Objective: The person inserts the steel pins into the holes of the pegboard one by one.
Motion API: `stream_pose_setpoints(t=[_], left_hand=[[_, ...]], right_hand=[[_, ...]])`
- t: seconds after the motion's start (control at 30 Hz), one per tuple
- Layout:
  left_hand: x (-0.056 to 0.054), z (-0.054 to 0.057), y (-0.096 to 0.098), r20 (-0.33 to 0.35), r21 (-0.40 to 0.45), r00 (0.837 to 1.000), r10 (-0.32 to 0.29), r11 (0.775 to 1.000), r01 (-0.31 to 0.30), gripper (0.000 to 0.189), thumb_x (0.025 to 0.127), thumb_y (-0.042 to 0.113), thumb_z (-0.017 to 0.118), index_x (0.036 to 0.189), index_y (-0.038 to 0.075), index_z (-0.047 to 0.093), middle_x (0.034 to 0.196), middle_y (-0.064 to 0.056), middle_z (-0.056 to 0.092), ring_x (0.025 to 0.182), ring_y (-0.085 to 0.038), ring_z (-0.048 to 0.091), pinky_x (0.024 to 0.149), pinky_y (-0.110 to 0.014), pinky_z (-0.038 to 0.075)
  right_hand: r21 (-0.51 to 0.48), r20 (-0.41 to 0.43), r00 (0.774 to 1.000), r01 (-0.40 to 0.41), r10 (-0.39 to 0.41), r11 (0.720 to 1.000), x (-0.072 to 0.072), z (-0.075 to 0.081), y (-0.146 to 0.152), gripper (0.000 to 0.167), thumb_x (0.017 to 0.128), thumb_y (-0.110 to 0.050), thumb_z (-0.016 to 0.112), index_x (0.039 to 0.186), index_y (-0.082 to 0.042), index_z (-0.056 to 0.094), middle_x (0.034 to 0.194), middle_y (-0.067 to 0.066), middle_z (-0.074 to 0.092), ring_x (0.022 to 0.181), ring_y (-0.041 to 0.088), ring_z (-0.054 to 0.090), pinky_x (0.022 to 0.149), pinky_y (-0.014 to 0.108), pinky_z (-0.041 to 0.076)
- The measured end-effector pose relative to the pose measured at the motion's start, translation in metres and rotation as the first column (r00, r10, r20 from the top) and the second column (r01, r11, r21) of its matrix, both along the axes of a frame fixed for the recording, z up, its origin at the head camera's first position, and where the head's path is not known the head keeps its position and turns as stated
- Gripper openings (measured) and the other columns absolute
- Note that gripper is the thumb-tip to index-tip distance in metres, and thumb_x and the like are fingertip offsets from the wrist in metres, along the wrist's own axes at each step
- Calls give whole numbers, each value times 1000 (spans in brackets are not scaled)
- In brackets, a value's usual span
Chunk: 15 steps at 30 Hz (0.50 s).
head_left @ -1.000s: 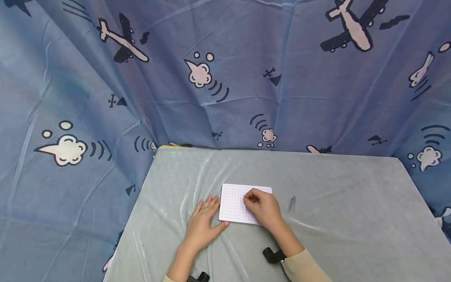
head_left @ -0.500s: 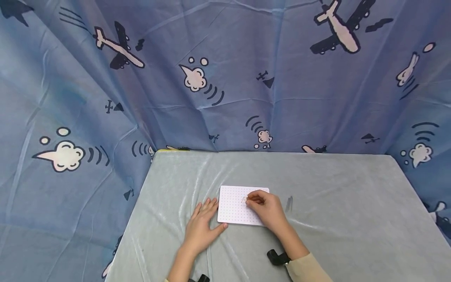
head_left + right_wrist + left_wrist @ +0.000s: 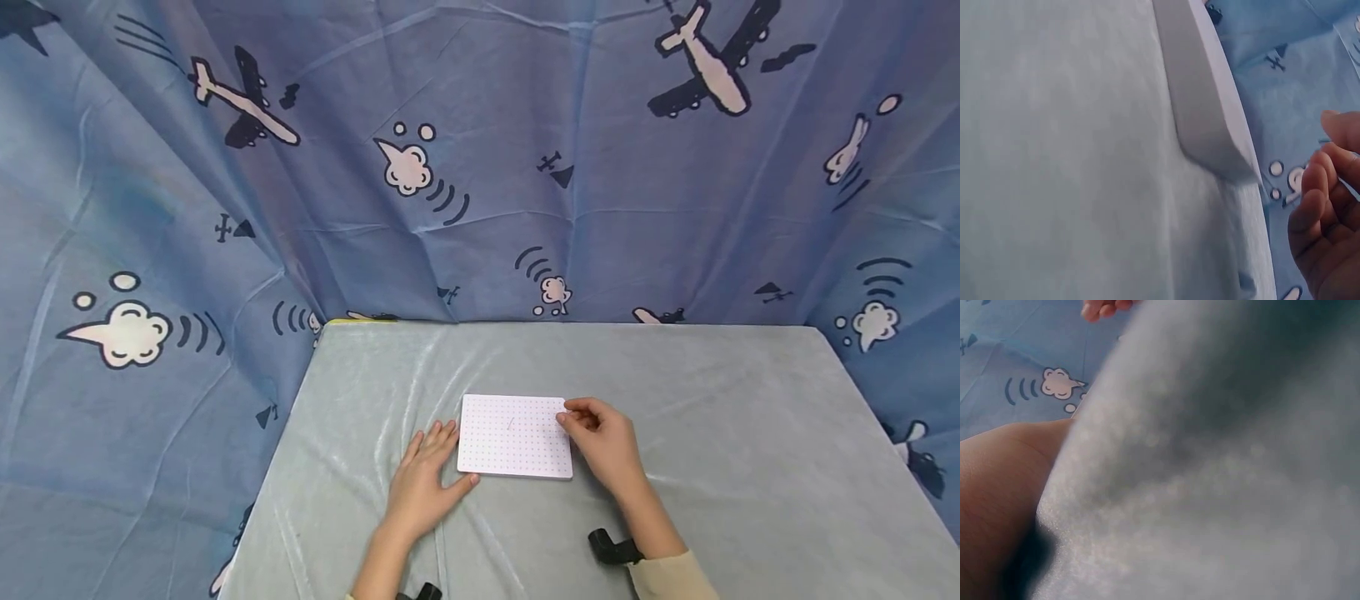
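A white board [image 3: 487, 450] with a grid of small dots lies on the cloth. A short, thin dark line [image 3: 512, 423] slants up from its middle, like a tiny pin. At the board's left edge my left hand [image 3: 425, 492] lies spread, fingertips at the side and thumb by the near corner. My right hand [image 3: 606, 443] hovers at the right edge, thumb and forefinger a little apart with nothing visible between them. In the right wrist view, the board's thick side [image 3: 1194, 81] shows beside loosely bent fingers [image 3: 1313, 187]. The left wrist view catches only a few fingertips [image 3: 1107, 309].
Grey-green cloth [image 3: 735, 433] with creases covers the table. Behind and on both sides hangs a blue curtain [image 3: 480, 167] printed with planes and clouds. A black wrist camera [image 3: 611, 547] sits under the right wrist.
My right hand has drawn back rightward from the board's middle to its right edge, its pinch loosened. The thin line now stands uncovered there. The left hand has stayed put.
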<state>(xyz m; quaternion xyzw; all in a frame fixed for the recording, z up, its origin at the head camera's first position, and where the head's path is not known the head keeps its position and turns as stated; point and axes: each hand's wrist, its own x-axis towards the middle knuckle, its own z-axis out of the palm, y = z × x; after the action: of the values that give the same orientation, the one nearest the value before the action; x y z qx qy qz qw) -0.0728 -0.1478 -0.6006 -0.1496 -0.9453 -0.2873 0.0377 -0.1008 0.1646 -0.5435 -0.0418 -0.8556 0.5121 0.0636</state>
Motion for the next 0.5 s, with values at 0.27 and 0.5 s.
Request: stream_pose_setpoints(t=[0.27, 0.5], left_hand=[[-1, -1, 2, 10, -9, 1000, -3, 1000, 3, 86, 94, 62, 79, 160, 10, 57, 170, 2, 46, 162, -19, 34, 137, -41, 12], [1, -1, 2, 9, 4, 1000, 1, 1000, -1, 86, 93, 60, 81, 159, 11, 58, 169, 1, 47, 162, -20, 35, 137, -42, 13]], right_hand=[[10, 15, 992, 124, -124, 992, 5, -2, 31, 24, 101, -14, 81, 119, 0, 78, 98, 11, 74, 83, 21, 62, 65, 19, 50], [72, 65, 979, 191, -195, 979, 11, -6, 55, 26, 103, -20, 79, 118, 0, 78, 99, 12, 76, 82, 19, 64, 66, 21, 50]])
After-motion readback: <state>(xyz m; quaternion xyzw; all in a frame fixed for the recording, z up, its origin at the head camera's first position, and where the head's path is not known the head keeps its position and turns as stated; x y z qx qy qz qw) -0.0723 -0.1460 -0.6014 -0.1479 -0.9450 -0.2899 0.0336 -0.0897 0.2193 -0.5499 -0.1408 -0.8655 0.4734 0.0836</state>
